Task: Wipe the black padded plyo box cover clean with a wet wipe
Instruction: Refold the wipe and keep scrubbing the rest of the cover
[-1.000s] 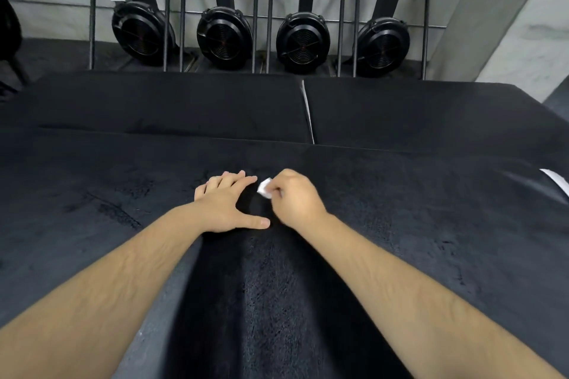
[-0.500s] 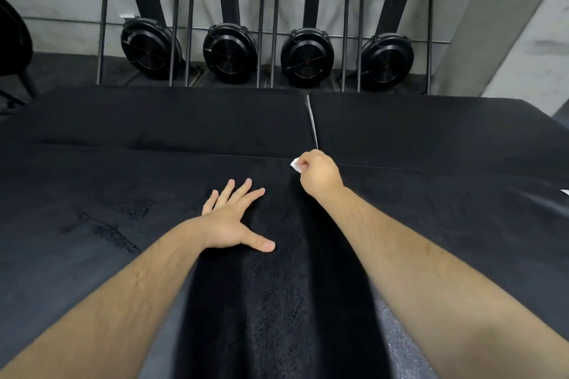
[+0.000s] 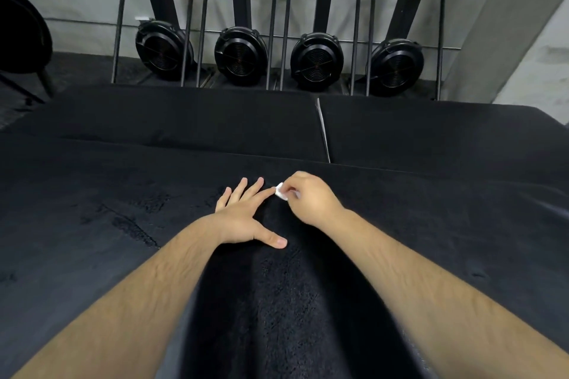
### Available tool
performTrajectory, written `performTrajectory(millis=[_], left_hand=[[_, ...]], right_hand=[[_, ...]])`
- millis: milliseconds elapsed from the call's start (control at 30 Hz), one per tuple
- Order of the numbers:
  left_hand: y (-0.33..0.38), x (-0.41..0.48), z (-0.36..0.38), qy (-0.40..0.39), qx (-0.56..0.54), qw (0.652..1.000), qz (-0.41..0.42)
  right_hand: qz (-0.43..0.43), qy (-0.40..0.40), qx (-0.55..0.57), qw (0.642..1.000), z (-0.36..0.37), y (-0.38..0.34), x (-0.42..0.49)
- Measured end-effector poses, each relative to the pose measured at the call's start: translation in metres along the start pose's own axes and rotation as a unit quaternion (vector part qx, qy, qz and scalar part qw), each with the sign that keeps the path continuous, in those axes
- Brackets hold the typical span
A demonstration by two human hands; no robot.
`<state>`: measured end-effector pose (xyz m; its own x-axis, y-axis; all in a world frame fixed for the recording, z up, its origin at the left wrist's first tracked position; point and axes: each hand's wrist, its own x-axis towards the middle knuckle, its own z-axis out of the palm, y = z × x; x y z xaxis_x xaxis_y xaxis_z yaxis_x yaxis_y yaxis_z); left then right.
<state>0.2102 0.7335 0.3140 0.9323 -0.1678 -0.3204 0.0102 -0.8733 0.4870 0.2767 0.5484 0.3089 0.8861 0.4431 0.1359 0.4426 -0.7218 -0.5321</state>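
Observation:
The black padded plyo box cover [image 3: 107, 224] fills the lower part of the head view, with scuffed dull patches on its left side. My left hand [image 3: 246, 218] lies flat on it near the middle, fingers spread and thumb out to the right. My right hand [image 3: 311, 198] is just right of those fingertips, fingers curled around a small crumpled white wet wipe [image 3: 280, 195] held down against the cover. Only a corner of the wipe shows past the fingers.
Two more black padded boxes [image 3: 184, 123] sit side by side behind this one, with a narrow gap [image 3: 323, 132] between them. Several upright rowing machines [image 3: 237, 55] stand against the grey wall. A dark round object [image 3: 21, 34] is at the far left.
My right hand pushed the wipe away to the cover's far edge, then drew it back beside my left fingertips. My left hand stayed flat, its fingers spreading a little.

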Motion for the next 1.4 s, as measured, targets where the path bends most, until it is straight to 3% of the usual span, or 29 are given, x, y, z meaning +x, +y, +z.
performTrajectory(millis=[167, 367, 500, 600, 733, 1033, 1233, 1400], left_hand=[[-0.002, 0.001, 0.002, 0.008, -0.024, 1.0, -0.004], [-0.002, 0.003, -0.003, 0.007, -0.055, 0.998, -0.008], [0.009, -0.007, -0.008, 0.005, -0.079, 0.996, -0.029], [0.009, -0.009, -0.008, 0.017, -0.093, 0.994, -0.062], [0.019, -0.018, -0.008, 0.01, -0.075, 0.997, -0.026], [0.017, -0.014, -0.009, 0.008, -0.08, 0.996, -0.026], [0.005, -0.001, -0.006, 0.019, -0.086, 0.994, -0.06], [0.005, -0.002, -0.004, 0.032, -0.078, 0.995, -0.048]], right_hand=[[0.07, 0.021, -0.046, 0.996, -0.006, 0.012, 0.051], [0.092, 0.023, -0.035, 0.995, 0.014, 0.005, 0.098], [0.068, -0.001, -0.032, 0.997, 0.009, -0.003, 0.078], [0.018, -0.011, 0.03, 0.999, 0.012, -0.011, 0.033], [-0.033, -0.037, 0.04, 0.998, 0.01, -0.012, -0.012], [0.047, 0.041, 0.035, 0.997, 0.012, -0.004, 0.062], [0.122, -0.038, -0.052, 0.991, 0.018, -0.023, 0.101], [0.074, -0.028, -0.038, 0.996, 0.016, -0.025, 0.064]])
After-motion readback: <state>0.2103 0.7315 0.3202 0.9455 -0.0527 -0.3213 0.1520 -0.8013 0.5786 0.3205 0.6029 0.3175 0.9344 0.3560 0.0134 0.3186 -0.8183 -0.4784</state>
